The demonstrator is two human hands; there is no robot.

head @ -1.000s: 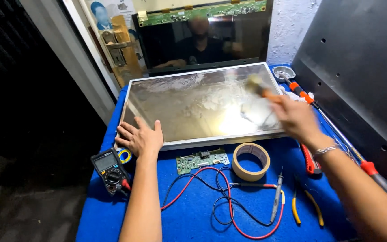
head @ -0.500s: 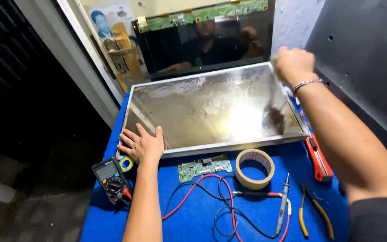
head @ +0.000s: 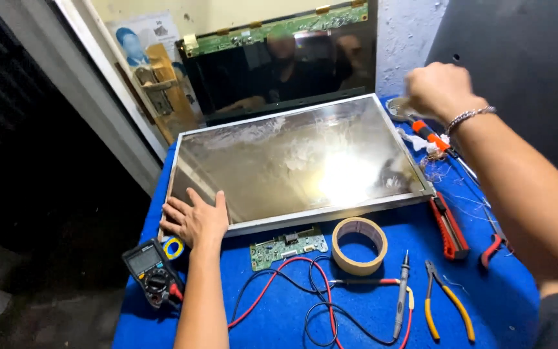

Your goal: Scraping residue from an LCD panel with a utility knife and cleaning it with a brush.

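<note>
— Where's the left hand (head: 194, 221) right now?

— I have it flat, fingers spread, pressing on the near left corner of the reflective panel (head: 292, 161). Nothing gripped, just the palm down. The panel lies flat on the blue table (head: 505, 304), filling the far half of it.

— And the right hand (head: 435, 89)?

— Raised above the panel's far right corner, curled into a loose fist. It's blurred; something pale may sit in the fingers, but I cannot tell what, or whether it's really held. It hangs clear of the panel surface.

— What's near you on the table?

— A multimeter (head: 153, 271) just beside my left wrist, its red and black leads (head: 305, 294) looping across the cloth. A small green circuit board (head: 289, 245) and a roll of tape (head: 359, 245) lie just in front of the panel's near edge. Yellow-handled pliers (head: 447, 307) sit to the right.
</note>
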